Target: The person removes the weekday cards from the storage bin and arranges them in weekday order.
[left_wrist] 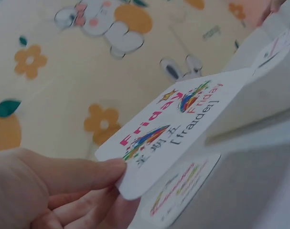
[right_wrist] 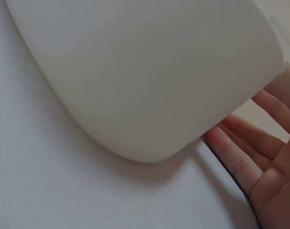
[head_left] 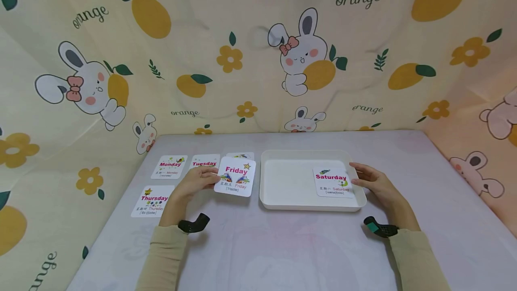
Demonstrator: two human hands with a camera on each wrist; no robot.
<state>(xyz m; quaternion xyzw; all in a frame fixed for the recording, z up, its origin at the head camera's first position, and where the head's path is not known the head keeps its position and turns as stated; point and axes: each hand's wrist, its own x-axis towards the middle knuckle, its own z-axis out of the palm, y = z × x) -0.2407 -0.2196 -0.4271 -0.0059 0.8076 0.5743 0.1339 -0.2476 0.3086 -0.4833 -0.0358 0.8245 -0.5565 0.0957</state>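
Note:
In the head view, my left hand point(head_left: 193, 184) pinches the white Friday card point(head_left: 235, 177) by its left edge, thumb on the printed face. The left wrist view shows the Friday card point(left_wrist: 168, 129) tilted above the table, with another card point(left_wrist: 180, 191) lying below it. My right hand point(head_left: 377, 185) is at the right end of the white tray point(head_left: 282, 199), fingertips at the rim. Its fingers point(right_wrist: 238, 160) look fairly straight against the tray's outer wall point(right_wrist: 149, 95) in the right wrist view. Inside the tray, on its right side, lies the Saturday card point(head_left: 332, 183).
On the table's left lie the Monday card point(head_left: 168, 167), the Tuesday card point(head_left: 205, 160) and the Thursday card point(head_left: 151, 202). Behind Friday, another card point(head_left: 242, 154) is mostly hidden. A patterned cloth point(head_left: 242, 57) hangs behind the pale tabletop point(head_left: 278, 250).

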